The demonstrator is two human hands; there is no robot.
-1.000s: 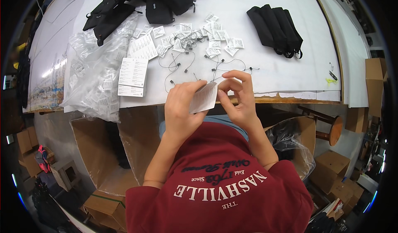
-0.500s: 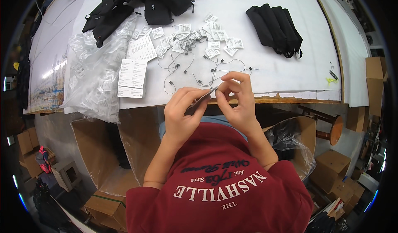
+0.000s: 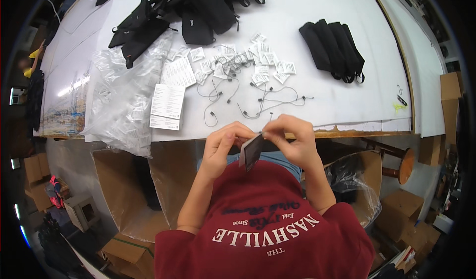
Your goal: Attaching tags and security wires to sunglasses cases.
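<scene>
Just off the table's near edge, a dark folded hang tag tilts downward between my hands. My left hand is closed, its thumb and fingers gripping the tag's left side. At the tag's upper corner my right hand pinches with thumb and forefinger; a tiny dark tip shows above the pinch, perhaps a string end. Loose black tag strings with small clasps lie just beyond on the table. Left of them is a stack of white printed cards.
Small white sachets lie scattered mid-table beside a clear plastic bag. Black zip pouches are heaped at the back, and several more lie in a row at right. Cardboard boxes and a wooden stool stand below the edge.
The whole view has shifted, so the table sits lower in it. The tag has turned from edge-on to hanging with its dark face showing. My right hand's fingers have closed at its corner.
</scene>
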